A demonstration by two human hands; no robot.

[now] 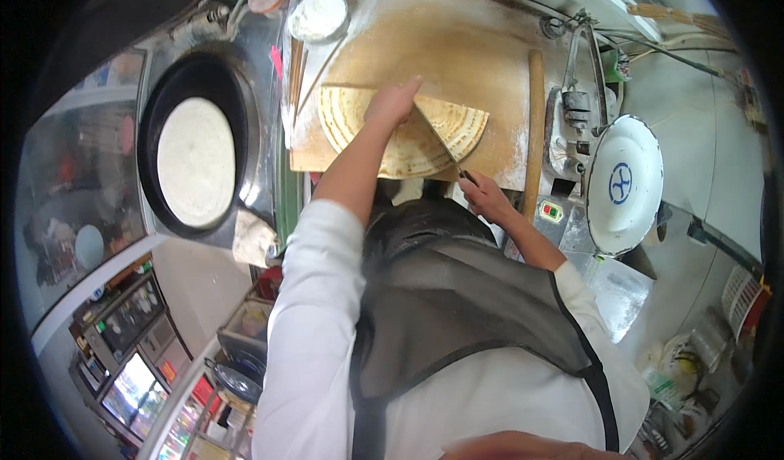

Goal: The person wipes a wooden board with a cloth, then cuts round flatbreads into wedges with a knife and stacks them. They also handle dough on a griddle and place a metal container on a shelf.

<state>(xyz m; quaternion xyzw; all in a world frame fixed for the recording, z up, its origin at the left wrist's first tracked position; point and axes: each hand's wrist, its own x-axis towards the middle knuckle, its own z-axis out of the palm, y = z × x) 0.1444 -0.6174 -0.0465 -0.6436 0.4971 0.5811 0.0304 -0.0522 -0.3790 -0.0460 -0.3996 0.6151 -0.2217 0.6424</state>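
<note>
A browned flatbread in a half-round shape [367, 145] lies on the floured wooden board [465, 37], its straight side away from me. My right hand [489, 200] grips the dark handle of a knife [442, 140], whose blade runs slantwise across the bread's right part. At the blade's far end, near the bread's straight side, is my left hand [393, 102]; its fingers are partly hidden, so whether they press on the blade or only on the bread does not show.
A round pale dough sheet [196, 163] lies in a black pan [150, 154] at left. A bowl of white flour [317, 16] and thin sticks [297, 77] are at the board's left. A rolling pin [535, 117] lies along its right edge, with an enamel basin [649, 184] beyond.
</note>
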